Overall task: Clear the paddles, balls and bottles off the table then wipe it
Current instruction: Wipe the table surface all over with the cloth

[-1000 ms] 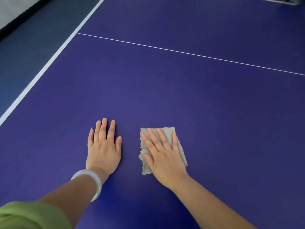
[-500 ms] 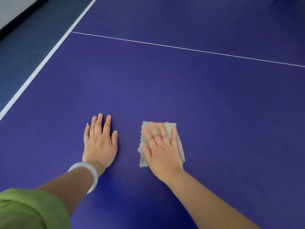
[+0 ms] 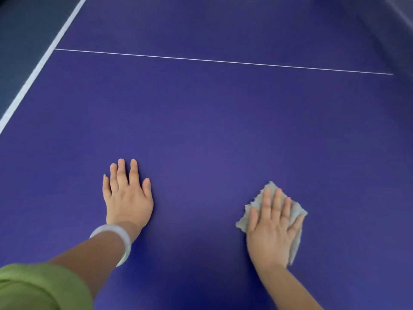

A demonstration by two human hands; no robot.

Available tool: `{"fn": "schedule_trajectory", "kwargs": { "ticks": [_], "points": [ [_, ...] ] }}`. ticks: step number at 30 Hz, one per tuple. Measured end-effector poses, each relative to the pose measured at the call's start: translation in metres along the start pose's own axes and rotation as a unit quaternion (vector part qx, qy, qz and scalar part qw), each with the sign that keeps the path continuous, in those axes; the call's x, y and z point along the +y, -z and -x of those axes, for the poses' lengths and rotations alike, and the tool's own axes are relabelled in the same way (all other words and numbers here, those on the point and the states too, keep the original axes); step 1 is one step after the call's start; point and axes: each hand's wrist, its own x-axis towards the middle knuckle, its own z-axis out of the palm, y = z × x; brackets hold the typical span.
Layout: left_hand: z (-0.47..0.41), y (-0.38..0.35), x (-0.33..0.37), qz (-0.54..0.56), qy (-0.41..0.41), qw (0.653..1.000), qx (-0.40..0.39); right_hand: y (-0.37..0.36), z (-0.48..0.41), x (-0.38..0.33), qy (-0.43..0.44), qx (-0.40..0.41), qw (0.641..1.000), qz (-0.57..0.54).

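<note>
No readable text, labels or numbers anywhere in view

1. Purple counter (image 3: 212, 121) fills the frame. Wide white edge stripe (image 3: 33, 72) at upper left, thin white line (image 3: 223, 61) across the upper part.
2. Grey frayed cloth (image 3: 298, 212) lies on it at lower right, pressed under the right hand (image 3: 271, 229), fingers straight.
3. Left hand (image 3: 128, 198) lies palm-down on the bare surface, lower centre-left, well apart from the cloth.
</note>
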Motion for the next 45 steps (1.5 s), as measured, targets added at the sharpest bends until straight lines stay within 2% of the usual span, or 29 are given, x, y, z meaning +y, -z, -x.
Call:
{"fn": "schedule_trajectory", "kwargs": {
  "ticks": [2, 6, 11, 18, 22, 25, 27, 29, 31, 34, 36, 37, 38, 40, 41, 42, 43, 44, 45],
  "points": [
    [0.000, 0.002, 0.000, 0.009, 0.000, 1.000, -0.006, -0.013, 0.027, -0.026, 0.044, -0.006, 0.999, 0.015],
    [0.000, 0.005, -0.003, 0.041, -0.007, 0.999, -0.014, -0.022, 0.031, -0.031, 0.048, -0.010, 0.998, 0.045],
    [0.008, 0.022, -0.028, 0.170, -0.065, 0.981, -0.070, -0.020, 0.031, -0.030, 0.045, -0.018, 0.998, 0.036],
    [0.086, 0.031, -0.115, 0.011, -0.154, 0.986, -0.059, -0.014, 0.033, -0.034, 0.034, -0.020, 0.999, 0.016],
    [0.090, 0.026, -0.121, -0.013, -0.164, 0.985, -0.051, -0.012, 0.014, -0.049, -0.013, -0.004, 1.000, -0.016],
    [0.090, 0.024, -0.120, -0.027, -0.166, 0.984, -0.052, -0.008, -0.028, -0.092, -0.054, -0.028, 0.994, -0.085],
    [0.089, 0.024, -0.122, -0.026, -0.167, 0.984, -0.049, -0.009, -0.047, -0.133, -0.009, -0.045, 0.997, -0.057],
    [0.089, 0.024, -0.121, -0.029, -0.164, 0.985, -0.052, -0.017, -0.038, -0.173, 0.107, -0.047, 0.993, 0.028],
    [0.089, 0.025, -0.121, -0.033, -0.163, 0.984, -0.056, -0.032, 0.002, -0.197, 0.215, -0.033, 0.975, 0.049],
    [0.088, 0.027, -0.121, -0.037, -0.168, 0.984, -0.055, -0.045, 0.080, -0.177, 0.333, -0.042, 0.941, 0.040],
    [0.089, 0.025, -0.121, -0.036, -0.166, 0.984, -0.062, -0.040, 0.088, -0.135, 0.365, -0.047, 0.928, 0.059],
    [0.089, 0.024, -0.121, -0.033, -0.164, 0.984, -0.063, -0.036, 0.081, -0.110, 0.335, -0.027, 0.939, 0.066],
    [0.088, 0.023, -0.121, -0.032, -0.161, 0.984, -0.062, -0.030, 0.070, -0.085, 0.271, -0.010, 0.960, 0.063],
    [0.089, 0.023, -0.120, -0.032, -0.160, 0.985, -0.060, -0.014, 0.048, -0.043, 0.047, -0.014, 0.999, 0.023],
    [0.089, 0.023, -0.120, -0.032, -0.160, 0.985, -0.060, -0.008, 0.041, -0.032, -0.061, -0.020, 0.998, -0.007],
    [0.089, 0.023, -0.120, -0.032, -0.159, 0.985, -0.060, -0.005, 0.041, -0.032, -0.133, -0.019, 0.991, -0.024],
    [0.089, 0.023, -0.120, -0.032, -0.159, 0.985, -0.060, -0.005, 0.044, -0.042, -0.167, -0.012, 0.985, -0.026],
    [0.090, 0.023, -0.120, -0.032, -0.160, 0.985, -0.060, -0.009, 0.054, -0.060, -0.165, -0.007, 0.986, -0.011],
    [0.089, 0.023, -0.120, -0.032, -0.162, 0.985, -0.058, -0.016, 0.068, -0.083, -0.125, 0.000, 0.992, 0.012]
  ]
}}
